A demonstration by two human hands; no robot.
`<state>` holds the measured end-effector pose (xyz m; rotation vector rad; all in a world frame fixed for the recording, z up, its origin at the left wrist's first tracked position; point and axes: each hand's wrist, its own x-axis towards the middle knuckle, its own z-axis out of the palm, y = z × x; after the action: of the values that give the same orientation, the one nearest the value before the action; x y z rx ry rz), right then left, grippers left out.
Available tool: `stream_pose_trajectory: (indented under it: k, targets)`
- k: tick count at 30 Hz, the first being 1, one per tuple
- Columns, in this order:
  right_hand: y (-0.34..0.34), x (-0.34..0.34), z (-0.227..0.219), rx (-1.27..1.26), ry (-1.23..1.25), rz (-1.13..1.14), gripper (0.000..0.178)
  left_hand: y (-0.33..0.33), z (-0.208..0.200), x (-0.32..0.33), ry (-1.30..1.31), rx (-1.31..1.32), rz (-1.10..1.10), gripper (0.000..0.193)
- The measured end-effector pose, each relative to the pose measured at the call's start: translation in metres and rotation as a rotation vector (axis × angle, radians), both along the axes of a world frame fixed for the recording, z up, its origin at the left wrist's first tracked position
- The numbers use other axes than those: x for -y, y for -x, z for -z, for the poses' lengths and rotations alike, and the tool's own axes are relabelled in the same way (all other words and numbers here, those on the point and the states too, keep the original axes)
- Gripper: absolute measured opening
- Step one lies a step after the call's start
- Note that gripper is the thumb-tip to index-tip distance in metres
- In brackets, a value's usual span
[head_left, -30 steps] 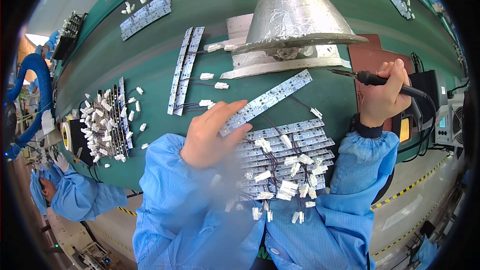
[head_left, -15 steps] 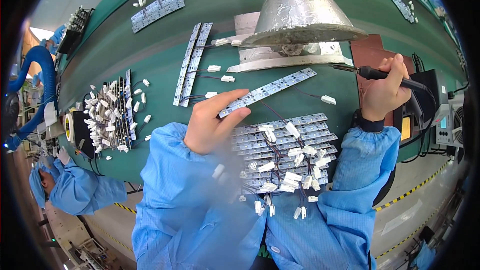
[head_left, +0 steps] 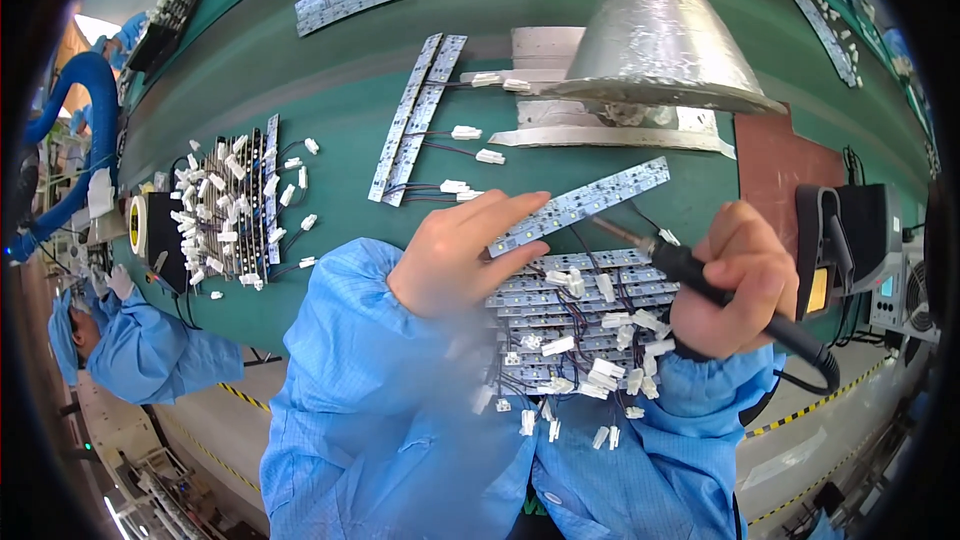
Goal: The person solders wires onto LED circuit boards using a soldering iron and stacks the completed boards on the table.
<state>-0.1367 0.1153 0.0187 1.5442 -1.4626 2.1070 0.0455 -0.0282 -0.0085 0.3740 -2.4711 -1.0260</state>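
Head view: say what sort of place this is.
Likely an electronics workshop: a soldering iron in the right hand, wired circuit strips on the green bench, and a co-worker in blue.

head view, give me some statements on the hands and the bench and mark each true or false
1. The left hand holds a strip. True.
2. Both hands grip that strip. False: the right hand holds a soldering iron.
3. The hood stands beyond that strip. True.
4. The soldering iron points right. False: it points left.
5. A blue hose is at the left. True.
6. The hose touches the hood. False: they are apart.
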Motion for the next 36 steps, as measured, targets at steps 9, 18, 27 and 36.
stream_pose_trajectory:
  k: [9,18,27,36]
  targets:
    - [-0.008,0.003,0.007,-0.054,-0.071,-0.031,0.034,0.002,0.004,0.001,0.073,-0.062,0.030,0.048]
    - [-0.005,0.005,0.009,-0.071,-0.118,-0.032,0.032,0.004,0.005,-0.001,0.054,-0.076,0.019,0.047]
    - [-0.006,0.008,0.009,-0.078,-0.130,-0.009,0.033,0.005,0.007,-0.001,0.079,-0.083,0.018,0.046]
    - [-0.006,0.009,0.011,-0.072,-0.107,-0.011,0.032,0.006,0.005,-0.003,0.076,-0.062,0.011,0.046]
